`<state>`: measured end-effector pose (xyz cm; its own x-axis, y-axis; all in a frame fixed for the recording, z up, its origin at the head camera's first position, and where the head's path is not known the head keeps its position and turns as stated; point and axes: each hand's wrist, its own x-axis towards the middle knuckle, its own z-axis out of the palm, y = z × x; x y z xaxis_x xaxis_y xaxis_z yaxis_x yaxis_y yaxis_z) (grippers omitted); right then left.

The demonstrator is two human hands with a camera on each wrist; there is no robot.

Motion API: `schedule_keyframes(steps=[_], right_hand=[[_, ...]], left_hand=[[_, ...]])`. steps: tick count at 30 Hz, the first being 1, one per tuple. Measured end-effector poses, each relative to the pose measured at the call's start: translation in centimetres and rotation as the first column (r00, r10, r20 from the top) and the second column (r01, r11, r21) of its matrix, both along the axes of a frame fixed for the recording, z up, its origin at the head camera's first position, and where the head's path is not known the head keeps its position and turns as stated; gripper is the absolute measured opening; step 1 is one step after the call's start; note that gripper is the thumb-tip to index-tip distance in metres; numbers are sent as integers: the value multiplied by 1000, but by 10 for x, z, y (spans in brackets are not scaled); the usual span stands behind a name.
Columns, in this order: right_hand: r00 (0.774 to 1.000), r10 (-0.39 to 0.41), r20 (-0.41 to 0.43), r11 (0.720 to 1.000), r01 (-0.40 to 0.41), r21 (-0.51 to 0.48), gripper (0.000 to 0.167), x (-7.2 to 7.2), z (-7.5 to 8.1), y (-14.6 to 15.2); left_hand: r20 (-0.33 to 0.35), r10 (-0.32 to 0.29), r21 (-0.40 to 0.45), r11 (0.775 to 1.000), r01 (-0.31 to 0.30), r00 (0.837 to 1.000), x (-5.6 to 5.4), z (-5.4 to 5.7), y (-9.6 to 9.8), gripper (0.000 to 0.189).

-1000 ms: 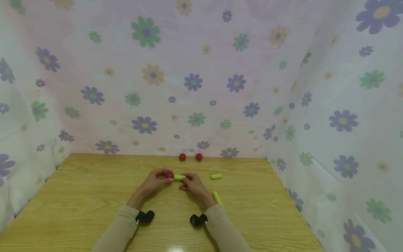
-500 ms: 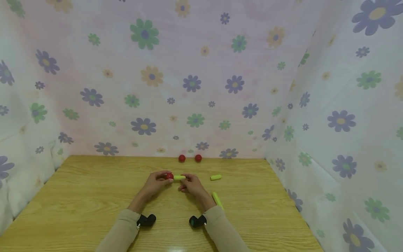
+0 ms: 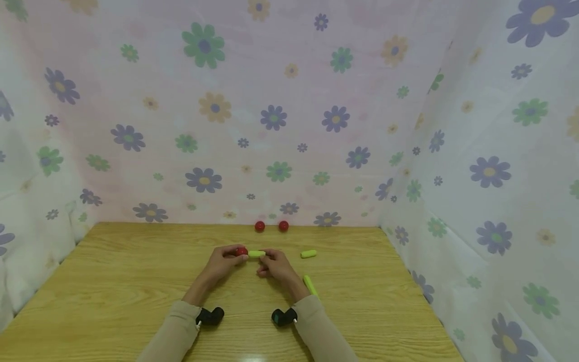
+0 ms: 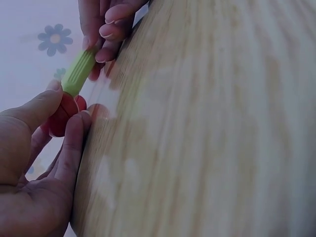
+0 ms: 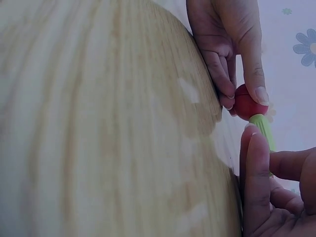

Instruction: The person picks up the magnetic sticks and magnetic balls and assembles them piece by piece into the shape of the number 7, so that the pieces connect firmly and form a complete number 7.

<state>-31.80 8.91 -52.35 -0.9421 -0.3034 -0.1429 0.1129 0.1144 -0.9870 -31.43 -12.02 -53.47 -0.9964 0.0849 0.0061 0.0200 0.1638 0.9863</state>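
My left hand (image 3: pixel 223 263) pinches a red ball (image 3: pixel 242 252) between thumb and fingers, just above the wooden table. From the right, my right hand (image 3: pixel 278 266) pinches a short yellow-green ridged stick (image 3: pixel 256 254) by its far end. In the left wrist view the stick (image 4: pixel 79 72) meets the ball (image 4: pixel 61 116); how deep it sits there cannot be seen. The right wrist view also has the ball (image 5: pixel 249 102) and stick (image 5: pixel 262 131) in line, with the right fingers hiding part of the stick.
Two more red balls (image 3: pixel 260 226) (image 3: pixel 283 226) lie at the table's back edge. A short yellow-green stick (image 3: pixel 308 254) rests right of the hands. A longer one (image 3: pixel 310 285) lies beside the right forearm, partly covered by the sleeve. Flowered cloth (image 3: pixel 244 171) walls surround the wooden table (image 3: pixel 113 281).
Both hands keep hold of the ball and the stick in nearly the same place. The whole head view has shifted slightly; the loose balls and sticks lie as before.
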Motion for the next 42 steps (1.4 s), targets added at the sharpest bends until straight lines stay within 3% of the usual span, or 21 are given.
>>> schedule_keyframes(steps=[9,20,33,42], right_hand=[[1000,8,-11,1000,-9,-2,36,1,2,1],[999,26,-31,999,-27,-40,34,0,5,2],[999,-25,-20,999,25,-31,52,8,7,3],[1000,15,-5,1000,-15,-13,56,13,8,5]], left_hand=[[1,-12,12,1000,12,1000,0,1,0,37],[-8,-2,-6,1000,2,1000,-2,3,0,42],[5,2,-11,1000,-2,1000,-3,6,-2,42],[17,11,-4,1000,-11,1000,-1,2,-1,44]])
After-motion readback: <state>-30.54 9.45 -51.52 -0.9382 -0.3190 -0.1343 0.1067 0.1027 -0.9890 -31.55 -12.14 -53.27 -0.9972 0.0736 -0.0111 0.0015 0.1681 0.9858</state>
